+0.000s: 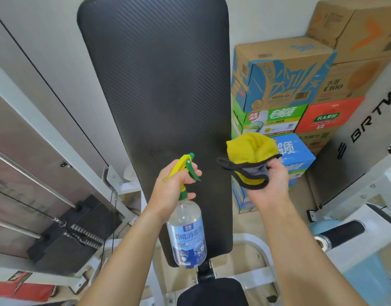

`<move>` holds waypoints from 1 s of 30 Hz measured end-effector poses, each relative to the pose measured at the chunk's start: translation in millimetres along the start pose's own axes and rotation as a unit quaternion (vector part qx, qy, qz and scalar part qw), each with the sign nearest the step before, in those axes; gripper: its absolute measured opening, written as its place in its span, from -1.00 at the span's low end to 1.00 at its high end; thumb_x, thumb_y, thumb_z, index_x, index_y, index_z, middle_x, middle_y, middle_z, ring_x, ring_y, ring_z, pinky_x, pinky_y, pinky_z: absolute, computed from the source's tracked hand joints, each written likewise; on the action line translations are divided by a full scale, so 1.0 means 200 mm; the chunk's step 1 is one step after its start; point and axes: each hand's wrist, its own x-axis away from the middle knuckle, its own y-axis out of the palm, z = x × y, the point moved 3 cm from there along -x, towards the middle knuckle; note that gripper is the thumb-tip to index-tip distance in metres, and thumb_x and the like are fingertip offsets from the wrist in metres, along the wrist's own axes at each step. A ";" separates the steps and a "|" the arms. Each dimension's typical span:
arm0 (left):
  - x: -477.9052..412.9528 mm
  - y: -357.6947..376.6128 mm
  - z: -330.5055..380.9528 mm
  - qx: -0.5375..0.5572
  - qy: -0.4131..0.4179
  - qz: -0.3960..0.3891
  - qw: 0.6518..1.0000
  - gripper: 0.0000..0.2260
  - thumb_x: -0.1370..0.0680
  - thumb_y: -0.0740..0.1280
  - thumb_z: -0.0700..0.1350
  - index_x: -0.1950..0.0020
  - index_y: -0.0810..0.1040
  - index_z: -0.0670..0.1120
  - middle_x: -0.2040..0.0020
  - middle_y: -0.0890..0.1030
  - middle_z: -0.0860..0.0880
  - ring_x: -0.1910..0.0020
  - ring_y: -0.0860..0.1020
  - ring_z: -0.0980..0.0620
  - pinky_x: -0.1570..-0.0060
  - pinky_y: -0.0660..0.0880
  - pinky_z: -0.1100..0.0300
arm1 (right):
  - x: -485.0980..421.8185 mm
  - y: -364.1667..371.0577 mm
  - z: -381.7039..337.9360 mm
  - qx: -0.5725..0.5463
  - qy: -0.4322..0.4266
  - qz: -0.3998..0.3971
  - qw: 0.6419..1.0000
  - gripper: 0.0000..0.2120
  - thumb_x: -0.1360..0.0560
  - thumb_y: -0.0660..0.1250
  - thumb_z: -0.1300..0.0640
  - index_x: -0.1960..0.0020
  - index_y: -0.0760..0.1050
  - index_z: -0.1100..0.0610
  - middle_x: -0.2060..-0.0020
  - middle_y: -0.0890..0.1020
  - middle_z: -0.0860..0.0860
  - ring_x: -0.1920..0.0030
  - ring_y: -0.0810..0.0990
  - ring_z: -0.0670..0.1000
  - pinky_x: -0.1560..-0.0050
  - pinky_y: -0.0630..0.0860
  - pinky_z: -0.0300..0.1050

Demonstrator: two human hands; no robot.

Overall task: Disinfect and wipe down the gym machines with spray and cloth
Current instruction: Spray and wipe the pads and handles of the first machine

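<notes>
Standing before a long black back pad (159, 107), a person holds a clear spray bottle (187, 235) in front of its lower half, the left hand (172, 188) wrapped round the bottle's neck with a finger on the green trigger. Just beside it, the right hand (269, 184) clutches a bunched yellow cloth (252, 151) edged in black. Stacked cardboard boxes (300, 89) fill the corner to the right.

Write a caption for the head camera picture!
Left hand grips a spray bottle and right hand holds a yellow cloth before the black bench pad.
</notes>
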 end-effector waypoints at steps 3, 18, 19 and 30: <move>0.00 0.03 -0.08 -0.009 0.013 -0.009 1.000 -0.67 -0.29 0.27 -0.16 -0.01 0.64 -0.03 -0.06 0.73 -0.06 -0.10 0.66 0.06 0.15 0.58 0.11 | -0.01 -0.09 0.01 0.004 -0.028 -0.046 0.999 -0.15 0.09 0.71 0.18 -0.19 0.57 0.13 -0.11 0.68 0.17 -0.11 0.68 0.17 -0.09 0.63 0.11; -0.05 0.08 -0.34 -0.016 0.112 0.052 0.992 -0.70 -0.31 0.24 -0.16 0.02 0.63 -0.05 0.02 0.70 -0.10 -0.11 0.66 -0.11 0.21 0.56 0.10 | -0.04 -0.18 0.16 0.174 -0.100 -0.061 0.978 -0.58 -0.39 0.46 -0.07 0.06 0.52 0.29 0.18 0.59 0.19 0.20 0.61 0.21 0.29 0.54 0.01; -0.05 0.08 -0.35 -0.010 0.118 0.054 0.991 -0.68 -0.31 0.23 -0.17 0.00 0.63 -0.06 0.01 0.71 -0.07 -0.11 0.67 -0.08 0.22 0.56 0.11 | -0.06 -0.14 0.15 0.205 -0.152 -0.046 0.966 -0.58 -0.45 0.39 -0.02 0.02 0.46 0.36 0.15 0.54 0.22 0.16 0.58 0.19 0.25 0.52 0.02; 0.03 -0.07 -0.38 0.071 0.152 0.095 0.981 -0.64 -0.48 0.19 -0.45 -0.01 0.66 -0.08 0.00 0.74 -0.11 0.04 0.74 -0.14 0.34 0.54 0.24 | -0.22 -0.24 0.51 0.844 -0.464 -0.125 0.238 -0.50 -0.60 0.17 -0.08 -0.52 0.23 -0.06 -0.58 0.14 0.14 -0.58 0.04 0.23 -0.49 0.08 0.22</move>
